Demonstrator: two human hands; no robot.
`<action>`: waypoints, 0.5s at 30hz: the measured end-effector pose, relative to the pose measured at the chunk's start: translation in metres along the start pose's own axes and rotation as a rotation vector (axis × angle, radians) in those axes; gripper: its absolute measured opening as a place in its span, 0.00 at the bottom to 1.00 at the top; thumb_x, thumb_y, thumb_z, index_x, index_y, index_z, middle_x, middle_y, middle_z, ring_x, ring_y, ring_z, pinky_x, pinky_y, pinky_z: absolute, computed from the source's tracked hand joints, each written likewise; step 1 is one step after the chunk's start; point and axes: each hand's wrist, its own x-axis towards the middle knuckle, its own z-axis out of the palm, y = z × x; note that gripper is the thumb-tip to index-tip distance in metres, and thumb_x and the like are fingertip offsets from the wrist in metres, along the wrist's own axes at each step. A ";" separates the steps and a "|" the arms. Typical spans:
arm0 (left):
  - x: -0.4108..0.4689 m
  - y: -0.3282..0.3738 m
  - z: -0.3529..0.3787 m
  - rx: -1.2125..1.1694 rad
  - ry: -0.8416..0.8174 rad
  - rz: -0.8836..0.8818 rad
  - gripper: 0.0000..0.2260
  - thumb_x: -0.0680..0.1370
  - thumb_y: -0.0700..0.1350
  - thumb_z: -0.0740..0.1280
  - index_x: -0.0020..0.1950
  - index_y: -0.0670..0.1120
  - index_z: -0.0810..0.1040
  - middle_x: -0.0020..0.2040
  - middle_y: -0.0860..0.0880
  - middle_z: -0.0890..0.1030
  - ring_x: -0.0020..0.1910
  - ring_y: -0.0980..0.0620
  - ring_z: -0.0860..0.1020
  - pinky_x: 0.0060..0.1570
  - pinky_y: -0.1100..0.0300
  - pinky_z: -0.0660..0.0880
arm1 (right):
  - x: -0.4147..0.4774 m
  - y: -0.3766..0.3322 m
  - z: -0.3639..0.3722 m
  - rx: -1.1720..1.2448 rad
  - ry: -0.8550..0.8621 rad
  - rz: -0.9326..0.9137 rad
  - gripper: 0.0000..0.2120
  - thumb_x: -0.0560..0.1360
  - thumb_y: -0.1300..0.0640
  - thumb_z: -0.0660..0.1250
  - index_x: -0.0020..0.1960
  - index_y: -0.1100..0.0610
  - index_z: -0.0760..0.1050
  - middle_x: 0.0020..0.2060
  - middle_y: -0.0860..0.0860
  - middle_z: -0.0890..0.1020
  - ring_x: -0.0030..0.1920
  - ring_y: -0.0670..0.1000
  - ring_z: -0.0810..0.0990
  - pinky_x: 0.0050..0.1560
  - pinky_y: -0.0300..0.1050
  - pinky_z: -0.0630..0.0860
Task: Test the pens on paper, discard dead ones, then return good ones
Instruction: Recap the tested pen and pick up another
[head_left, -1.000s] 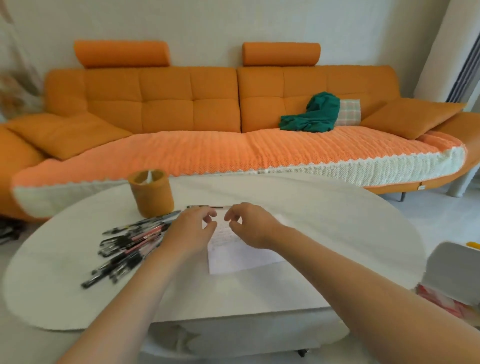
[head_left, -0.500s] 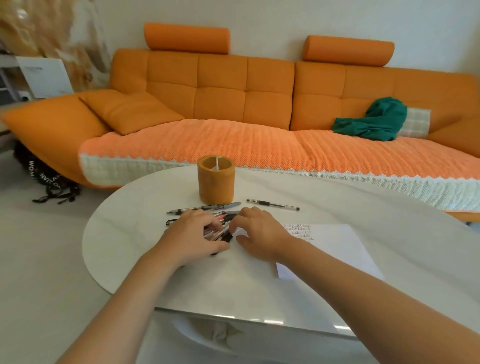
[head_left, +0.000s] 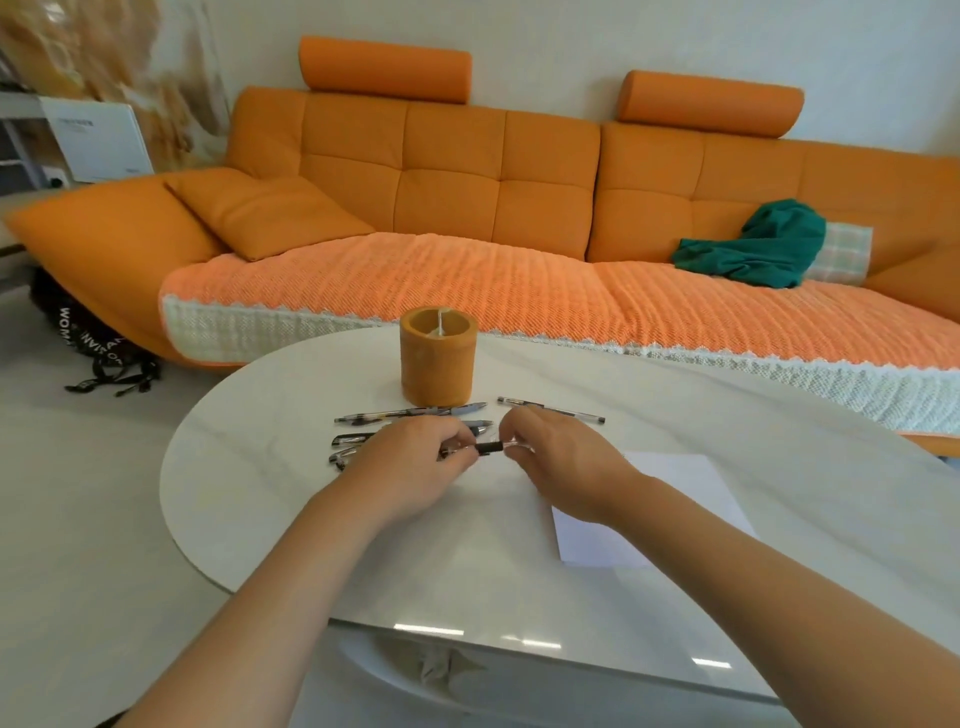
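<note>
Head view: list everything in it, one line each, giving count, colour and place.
table: one, white, oval, in front
pen holder: one, orange-brown, far side of table
loose pens: at least four, dark and clear, on table before holder
held pen: one, black and clear, between both hands
paper: one, white, on table under right forearm
sofa: one, orange, behind table
cushion: one, orange, on sofa, left in view
cloth: one, green, on sofa, right in view
bag: one, black, on floor beside sofa
left hand: one, fingers pinch held pen
right hand: one, fingers pinch held pen
</note>
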 end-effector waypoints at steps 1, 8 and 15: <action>0.002 0.003 0.002 -0.014 -0.009 -0.006 0.07 0.80 0.57 0.65 0.55 0.60 0.80 0.51 0.60 0.79 0.49 0.58 0.77 0.48 0.57 0.77 | -0.005 0.004 -0.003 -0.005 -0.003 0.018 0.04 0.82 0.54 0.59 0.55 0.52 0.69 0.51 0.50 0.78 0.50 0.55 0.76 0.47 0.52 0.73; 0.021 0.032 0.025 -0.217 0.017 0.085 0.03 0.77 0.55 0.72 0.49 0.59 0.80 0.43 0.58 0.80 0.42 0.59 0.77 0.40 0.60 0.73 | -0.035 0.027 -0.015 -0.004 -0.025 0.050 0.13 0.83 0.43 0.55 0.61 0.46 0.72 0.48 0.45 0.77 0.47 0.49 0.78 0.46 0.50 0.75; 0.037 0.057 0.044 -0.301 0.000 0.167 0.02 0.77 0.52 0.71 0.48 0.60 0.81 0.45 0.63 0.82 0.46 0.56 0.79 0.49 0.51 0.79 | -0.049 0.050 -0.022 0.019 0.011 0.087 0.10 0.84 0.53 0.57 0.58 0.51 0.76 0.46 0.47 0.78 0.44 0.51 0.76 0.44 0.47 0.74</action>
